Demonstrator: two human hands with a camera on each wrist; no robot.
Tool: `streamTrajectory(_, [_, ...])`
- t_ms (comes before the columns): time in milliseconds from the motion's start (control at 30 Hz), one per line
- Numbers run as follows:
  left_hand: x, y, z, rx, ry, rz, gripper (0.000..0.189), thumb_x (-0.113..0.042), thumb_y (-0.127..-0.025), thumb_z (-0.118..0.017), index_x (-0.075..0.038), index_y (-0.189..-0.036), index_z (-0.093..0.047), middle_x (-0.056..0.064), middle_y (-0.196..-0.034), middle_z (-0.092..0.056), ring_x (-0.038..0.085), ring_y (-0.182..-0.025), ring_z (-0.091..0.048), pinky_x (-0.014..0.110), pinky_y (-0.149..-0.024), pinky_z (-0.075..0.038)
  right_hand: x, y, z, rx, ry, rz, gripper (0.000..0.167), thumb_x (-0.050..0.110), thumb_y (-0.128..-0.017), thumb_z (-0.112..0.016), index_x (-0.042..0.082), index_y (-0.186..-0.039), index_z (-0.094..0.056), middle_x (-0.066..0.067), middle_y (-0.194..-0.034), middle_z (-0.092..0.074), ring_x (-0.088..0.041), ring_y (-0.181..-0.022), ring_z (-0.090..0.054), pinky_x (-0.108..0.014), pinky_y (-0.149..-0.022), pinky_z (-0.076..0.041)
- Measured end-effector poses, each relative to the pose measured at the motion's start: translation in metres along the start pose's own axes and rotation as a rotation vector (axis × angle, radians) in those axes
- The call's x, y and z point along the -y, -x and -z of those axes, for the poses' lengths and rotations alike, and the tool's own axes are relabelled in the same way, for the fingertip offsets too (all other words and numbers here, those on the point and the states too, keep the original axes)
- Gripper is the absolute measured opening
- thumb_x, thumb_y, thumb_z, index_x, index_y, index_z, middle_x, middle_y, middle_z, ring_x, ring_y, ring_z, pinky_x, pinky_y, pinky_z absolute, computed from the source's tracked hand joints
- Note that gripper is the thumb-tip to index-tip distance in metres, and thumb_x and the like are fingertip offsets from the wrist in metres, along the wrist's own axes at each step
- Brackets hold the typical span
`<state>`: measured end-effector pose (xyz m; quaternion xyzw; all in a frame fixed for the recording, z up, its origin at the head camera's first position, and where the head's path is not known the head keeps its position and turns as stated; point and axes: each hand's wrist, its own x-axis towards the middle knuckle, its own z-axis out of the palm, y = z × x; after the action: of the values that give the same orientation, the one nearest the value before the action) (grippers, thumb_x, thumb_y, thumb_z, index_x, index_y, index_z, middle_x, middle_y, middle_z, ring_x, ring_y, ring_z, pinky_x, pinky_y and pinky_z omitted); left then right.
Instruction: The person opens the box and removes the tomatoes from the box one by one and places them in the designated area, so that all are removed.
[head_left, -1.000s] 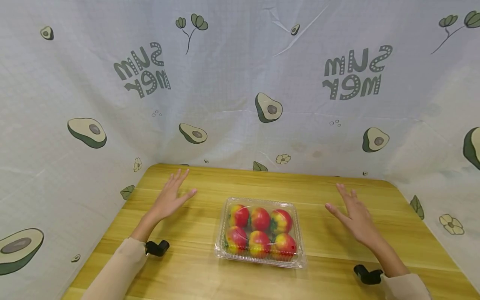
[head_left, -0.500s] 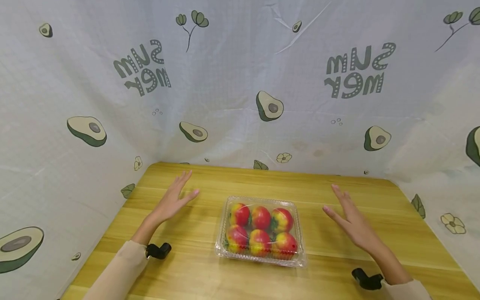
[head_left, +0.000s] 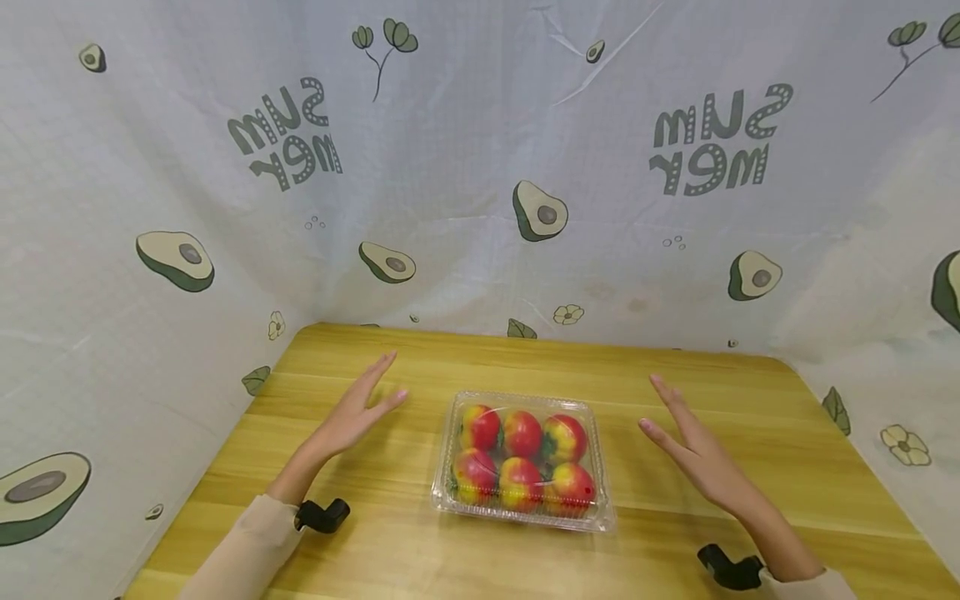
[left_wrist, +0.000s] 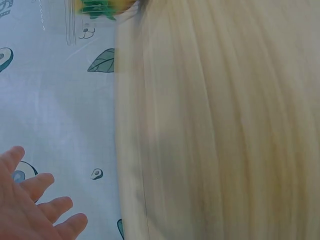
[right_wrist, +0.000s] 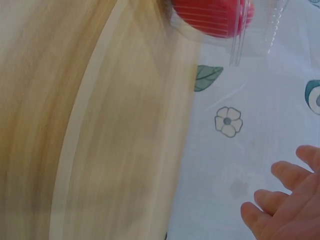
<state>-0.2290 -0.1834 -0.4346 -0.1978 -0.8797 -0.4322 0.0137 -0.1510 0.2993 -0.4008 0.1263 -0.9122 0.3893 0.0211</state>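
Observation:
A clear plastic clamshell box (head_left: 522, 521) sits on the table with its lid down. Inside are several red and yellow fruits (head_left: 520, 483) in two rows; they look like apples or nectarines, the exact kind is unclear. To the left of the box, my left hand (head_left: 348, 421) hovers above the table with its fingers extended, apart from the box. On the other side my right hand (head_left: 705, 458) is held up likewise, fingers straight and holding nothing. Part of the box (left_wrist: 70, 22) shows at the top of the left wrist view, and a red fruit (right_wrist: 210, 15) tops the right wrist view.
The wooden table (head_left: 420, 358) has rounded far corners. A white cloth (head_left: 450, 167) printed with avocados and leaves hangs behind it and along both sides. Black wrist cameras (head_left: 324, 517) are strapped at both wrists.
Both hands have moved inward, closer to the box, the left one going right and the right one going left. The box has stayed in place on the table.

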Motion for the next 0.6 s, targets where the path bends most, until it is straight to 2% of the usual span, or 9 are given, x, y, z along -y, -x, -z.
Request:
streamTrajectory(167, [-0.002, 0.002, -0.004, 0.009, 0.052, 0.025, 0.073, -0.043, -0.103, -0.051, -0.018, -0.161, -0.015, 0.011, -0.164, -0.012, 0.040, -0.148, -0.012, 0.067, -0.113, -0.012, 0.002, 0.003, -0.004, 0.028, -0.037, -0.008, 0.070, 0.029, -0.106, -0.048, 0.027, -0.161, -0.004, -0.023, -0.163, -0.002, -0.055, -0.143, -0.003, -0.085, -0.097, -0.011])
streamTrajectory(400, [-0.005, 0.008, -0.010, 0.044, 0.149, 0.090, 0.070, -0.044, -0.104, -0.049, -0.022, -0.161, -0.016, 0.009, -0.165, -0.012, 0.041, -0.148, -0.011, 0.070, -0.111, -0.012, 0.006, 0.005, -0.011, 0.034, -0.067, -0.002, 0.069, 0.027, -0.106, -0.048, 0.029, -0.161, -0.007, -0.023, -0.163, -0.005, -0.057, -0.142, -0.005, -0.085, -0.096, -0.012])
streamTrajectory(600, [-0.010, 0.010, -0.017, 0.079, 0.242, 0.082, 0.068, -0.037, -0.105, -0.048, -0.020, -0.161, -0.015, 0.009, -0.165, -0.010, 0.040, -0.149, -0.009, 0.066, -0.114, -0.011, 0.011, 0.010, -0.016, 0.034, -0.080, 0.011, 0.069, 0.024, -0.106, -0.049, 0.033, -0.160, -0.008, -0.021, -0.164, -0.006, -0.057, -0.142, -0.008, -0.085, -0.095, -0.015])
